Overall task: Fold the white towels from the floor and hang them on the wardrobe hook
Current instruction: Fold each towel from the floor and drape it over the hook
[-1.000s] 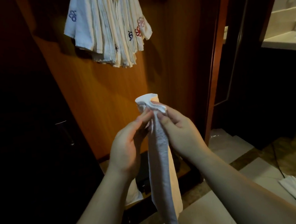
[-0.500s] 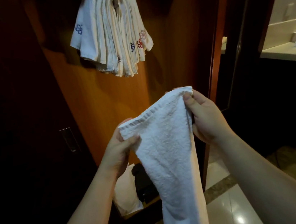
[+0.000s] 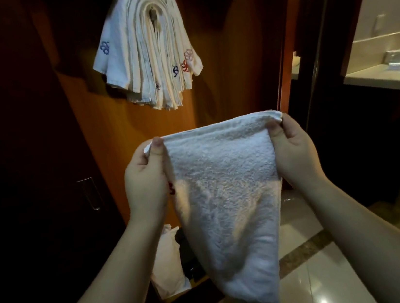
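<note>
A white terry towel (image 3: 227,193) hangs in front of me, spread flat along its top edge. My left hand (image 3: 147,181) pinches its top left corner and my right hand (image 3: 292,149) pinches its top right corner. The cloth narrows to a point near the floor. Above it, several folded white towels (image 3: 148,56) with blue and red embroidered marks drape over the wardrobe hook (image 3: 153,15), which barely shows at their centre. The wooden wardrobe panel (image 3: 127,145) stands behind everything.
A dark wardrobe door with a recessed handle (image 3: 90,193) is at the left. A white bag (image 3: 168,265) sits low in the wardrobe. Glossy floor tiles (image 3: 313,284) lie at the lower right. A pale counter (image 3: 385,76) stands through the doorway at right.
My hands have moved apart and stretched the bunched towel out flat. The view has tilted up, bringing the hook's towels lower in the frame.
</note>
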